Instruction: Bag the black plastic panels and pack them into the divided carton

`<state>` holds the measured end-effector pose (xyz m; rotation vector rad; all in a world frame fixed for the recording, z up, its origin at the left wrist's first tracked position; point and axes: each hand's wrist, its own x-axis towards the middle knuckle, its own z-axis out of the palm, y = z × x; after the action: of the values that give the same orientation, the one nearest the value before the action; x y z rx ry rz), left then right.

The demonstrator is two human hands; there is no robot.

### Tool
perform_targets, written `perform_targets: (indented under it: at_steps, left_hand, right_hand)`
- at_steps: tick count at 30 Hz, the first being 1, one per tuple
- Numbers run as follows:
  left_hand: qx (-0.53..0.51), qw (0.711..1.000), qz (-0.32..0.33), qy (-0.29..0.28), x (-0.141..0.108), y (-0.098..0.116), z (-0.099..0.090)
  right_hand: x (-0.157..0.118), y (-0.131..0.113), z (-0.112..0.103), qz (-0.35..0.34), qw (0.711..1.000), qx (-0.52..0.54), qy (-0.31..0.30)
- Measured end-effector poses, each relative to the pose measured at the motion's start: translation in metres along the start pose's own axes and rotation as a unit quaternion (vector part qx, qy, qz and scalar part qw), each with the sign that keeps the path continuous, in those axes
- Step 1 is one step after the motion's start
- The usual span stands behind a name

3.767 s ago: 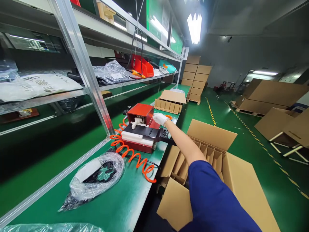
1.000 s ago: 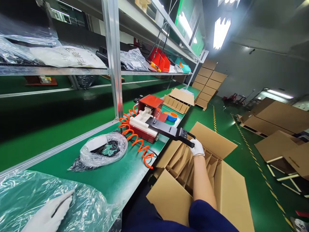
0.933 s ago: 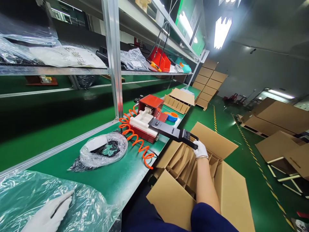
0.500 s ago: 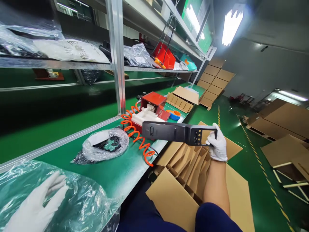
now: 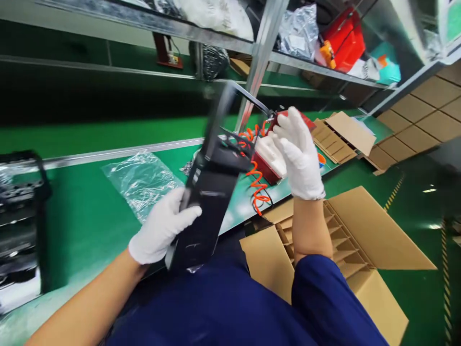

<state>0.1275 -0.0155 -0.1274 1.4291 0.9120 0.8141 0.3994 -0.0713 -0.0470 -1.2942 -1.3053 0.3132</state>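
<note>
Upright and tilted before me is a long black plastic panel [image 5: 207,202] with an open frame at its upper end, somewhat blurred. My left hand [image 5: 165,223], in a white glove, grips its lower left edge, thumb across the face. To the right of the panel my gloved right hand [image 5: 297,154] is raised with fingers apart, holding nothing. Behind that hand stands a red fixture with a white nest [image 5: 268,156], partly hidden. An orange coiled hose [image 5: 257,185] hangs beside it. On the green bench a clear plastic bag [image 5: 144,180] lies flat behind my left hand.
A cardboard box [image 5: 363,226] with dividers stands open below the bench at right. Another divided carton [image 5: 338,137] rests farther along the bench. Black plastic parts [image 5: 21,226] lie at far left. A metal post [image 5: 257,67] carries the shelf with bags and a red bin [image 5: 345,41].
The panel has come from my right hand into my left and swung upright. My right hand has let go and opened. The view has turned, showing more bench at left.
</note>
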Motion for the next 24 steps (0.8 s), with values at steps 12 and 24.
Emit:
perform_targets:
  at_steps: [12,24]
  left_hand:
    - [-0.012,0.912,0.096,0.399,0.005,0.021,-0.032]
    - [-0.032,0.942,0.125,0.308,0.02,-0.003,-0.041]
  right_hand:
    - [-0.109,0.016,0.193,0.133,0.968,-0.032,-0.212]
    - [-0.091,0.032,0.179,0.219,0.945,0.223,-0.101]
